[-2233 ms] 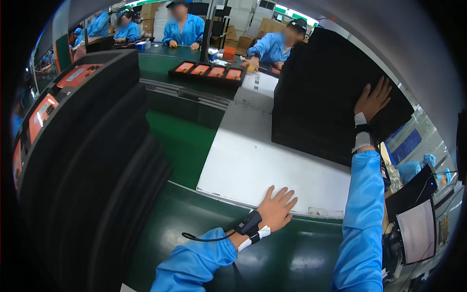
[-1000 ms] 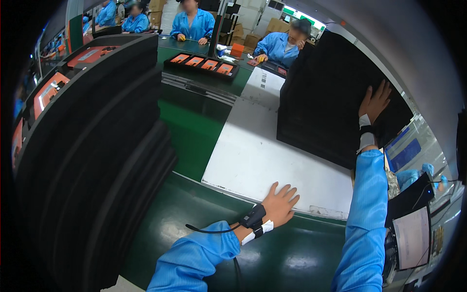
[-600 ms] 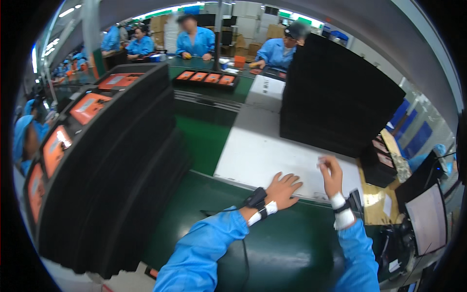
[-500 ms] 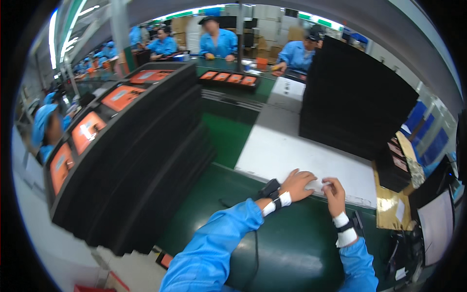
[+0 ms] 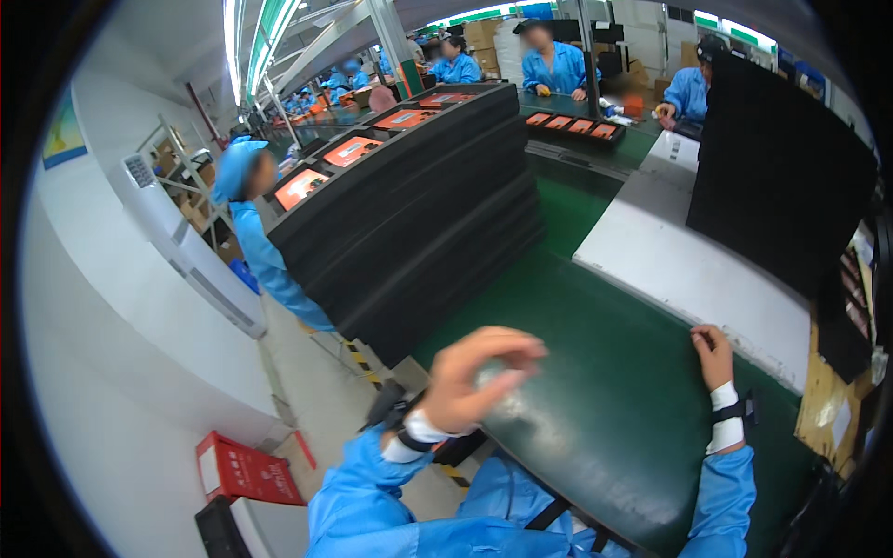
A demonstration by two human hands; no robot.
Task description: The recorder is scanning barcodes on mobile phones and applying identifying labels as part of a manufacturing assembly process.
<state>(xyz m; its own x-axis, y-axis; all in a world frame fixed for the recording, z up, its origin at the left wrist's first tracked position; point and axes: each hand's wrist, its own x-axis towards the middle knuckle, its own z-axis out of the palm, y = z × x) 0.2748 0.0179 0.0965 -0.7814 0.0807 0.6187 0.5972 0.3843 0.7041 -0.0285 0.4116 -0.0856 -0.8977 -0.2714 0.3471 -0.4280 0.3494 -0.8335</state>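
Observation:
My left hand (image 5: 479,377) is raised over the near edge of the green tabletop (image 5: 567,391). Its thumb and fingers curve apart, with nothing visible between them. Beside the front edge of the white board (image 5: 688,270), my right hand (image 5: 714,358) has its fingers curled together. Whatever may be inside them is hidden. A tall stack of black foam trays (image 5: 419,223) stands beyond my left hand. Orange packages (image 5: 353,151) sit in the slots of its top tray.
Another black stack (image 5: 781,177) rises on the white board. A black tray (image 5: 575,127) of orange packages lies farther back. A co-worker in blue (image 5: 256,219) is left of the foam trays; others sit across the table. A red box (image 5: 246,468) stands on the floor.
My hands have parted: the left has moved from the white board back toward the near table edge, while the right stays by the board. The view has swung left.

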